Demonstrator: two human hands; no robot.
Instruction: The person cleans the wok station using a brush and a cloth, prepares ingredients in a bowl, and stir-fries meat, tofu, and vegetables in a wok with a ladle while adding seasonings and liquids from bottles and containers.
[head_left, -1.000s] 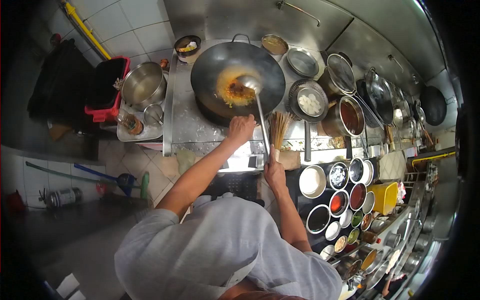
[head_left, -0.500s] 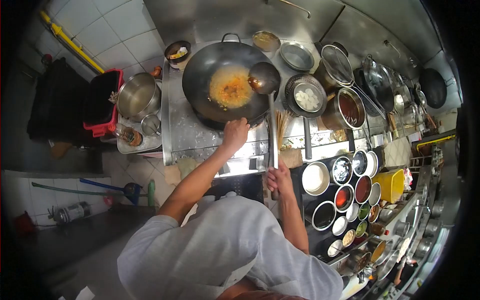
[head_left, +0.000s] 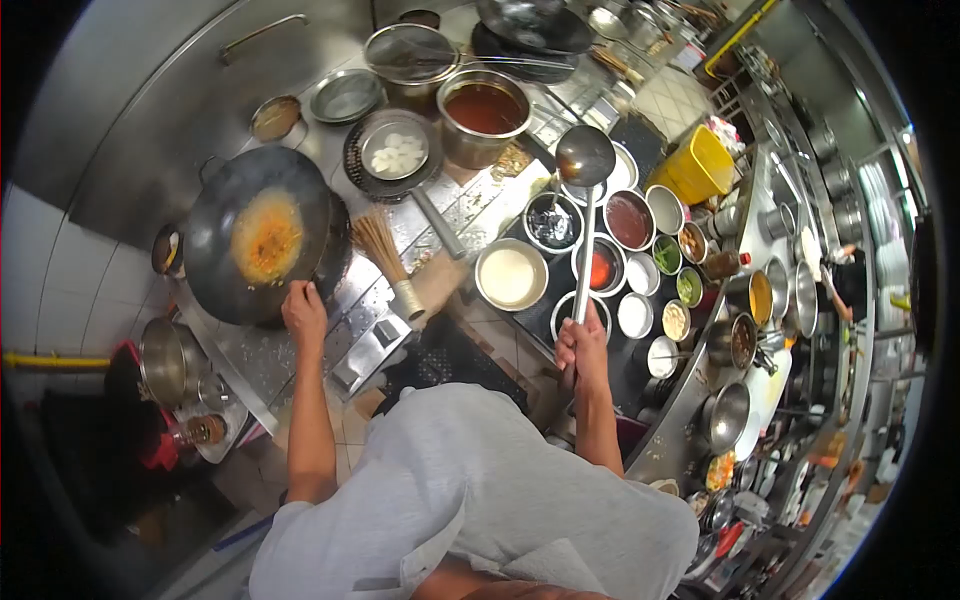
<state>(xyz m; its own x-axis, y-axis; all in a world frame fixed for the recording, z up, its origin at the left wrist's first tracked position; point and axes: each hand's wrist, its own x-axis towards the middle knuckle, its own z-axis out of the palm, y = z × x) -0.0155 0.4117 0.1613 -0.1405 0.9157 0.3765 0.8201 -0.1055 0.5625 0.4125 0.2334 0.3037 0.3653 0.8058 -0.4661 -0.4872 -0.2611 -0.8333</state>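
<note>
At the wok's near rim, my left hand [head_left: 304, 308] is closed; the exact part it grips is hidden. Orange liquid with small bits [head_left: 268, 240] lies in the bottom of the dark wok [head_left: 212, 225]. My right hand [head_left: 583, 345] is wrapped round the long handle of a ladle [head_left: 585, 158]. The ladle's bowl hangs over the group of sauce and seasoning bowls, near a bowl of dark liquid [head_left: 553, 222] and a bowl of brown-red sauce [head_left: 629, 220]. What the ladle contains I cannot make out.
Between wok and bowls lie a bamboo brush [head_left: 385, 255] and a strainer of white pieces [head_left: 398, 152]. Behind stands a pot of red-brown liquid [head_left: 487, 108]. A large bowl of whitish liquid [head_left: 511, 275] and a yellow bin [head_left: 693, 165] are nearby. Shelving lines the right.
The view has turned to the right. My right hand has carried the ladle from the wok across to the bowls. My left hand stays at the wok's rim.
</note>
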